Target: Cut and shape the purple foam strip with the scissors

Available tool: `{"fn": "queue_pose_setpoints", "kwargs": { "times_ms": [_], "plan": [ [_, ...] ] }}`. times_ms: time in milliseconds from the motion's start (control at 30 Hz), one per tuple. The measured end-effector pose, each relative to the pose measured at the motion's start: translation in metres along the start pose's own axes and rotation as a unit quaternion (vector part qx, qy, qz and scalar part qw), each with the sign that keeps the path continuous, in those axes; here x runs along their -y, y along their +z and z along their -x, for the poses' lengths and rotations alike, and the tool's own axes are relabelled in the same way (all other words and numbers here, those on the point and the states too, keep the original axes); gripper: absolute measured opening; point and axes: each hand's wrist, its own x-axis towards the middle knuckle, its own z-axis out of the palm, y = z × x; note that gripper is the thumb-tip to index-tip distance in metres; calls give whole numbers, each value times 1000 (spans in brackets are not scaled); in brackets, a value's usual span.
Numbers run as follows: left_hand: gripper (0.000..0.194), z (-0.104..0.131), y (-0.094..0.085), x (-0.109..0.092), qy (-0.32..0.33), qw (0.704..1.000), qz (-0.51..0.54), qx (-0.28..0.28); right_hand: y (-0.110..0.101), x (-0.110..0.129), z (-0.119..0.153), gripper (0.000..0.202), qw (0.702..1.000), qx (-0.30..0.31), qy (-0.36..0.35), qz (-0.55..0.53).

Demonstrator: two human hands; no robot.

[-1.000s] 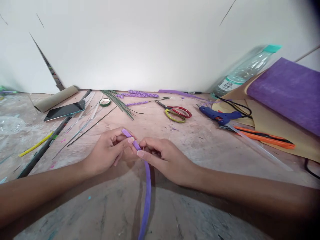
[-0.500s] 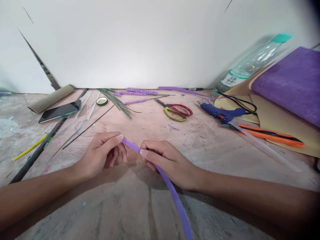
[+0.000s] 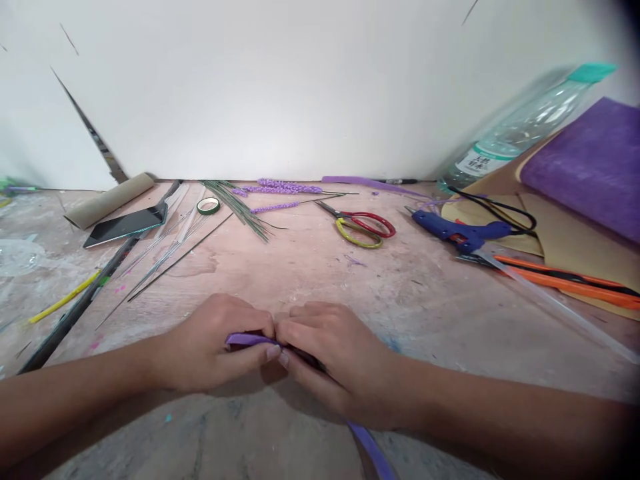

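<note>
A narrow purple strip [image 3: 247, 340] runs between my two hands, which meet low in the middle of the view. My left hand [image 3: 215, 343] pinches it between thumb and curled fingers, with the strip's end showing inside the grip. Pressed up against it, my right hand [image 3: 340, 357] pinches the same strip right beside the left thumb. From under the right palm the strip's long tail comes out and hangs toward the lower edge. The part under the right fingers is hidden.
Beyond my hands lie scissors [image 3: 363, 227], green stems [image 3: 240, 207], purple flower sprigs [image 3: 285, 189] and a green tape roll [image 3: 208, 206]. To the left are a phone [image 3: 125, 225] and cardboard tube [image 3: 110, 201]; to the right, a blue glue gun [image 3: 460, 230], orange cutter [image 3: 565, 279] and bottle [image 3: 520, 137].
My hands have come together and lower, turning palms down. The stretch of strip between them has closed up, and both still hold it. The camera view has shifted slightly.
</note>
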Motion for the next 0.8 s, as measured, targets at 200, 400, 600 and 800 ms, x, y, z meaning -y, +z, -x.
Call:
{"fn": "queue_pose_setpoints", "kwargs": {
  "times_ms": [200,400,600,800],
  "plan": [
    [26,-1,0,0,2,1000,-5,7,1,-1,0,21,1000,-5,-11,15],
    [26,-1,-1,0,8,1000,-1,7,0,-1,1,22,1000,-7,-11,15],
    [27,-1,-1,1,2,1000,18,4,0,-1,0,21,1000,-9,-11,8],
    [25,-1,-3,-3,-78,982,162,-64,3,-1,1,25,1000,-17,10,-21]
  ]
}}
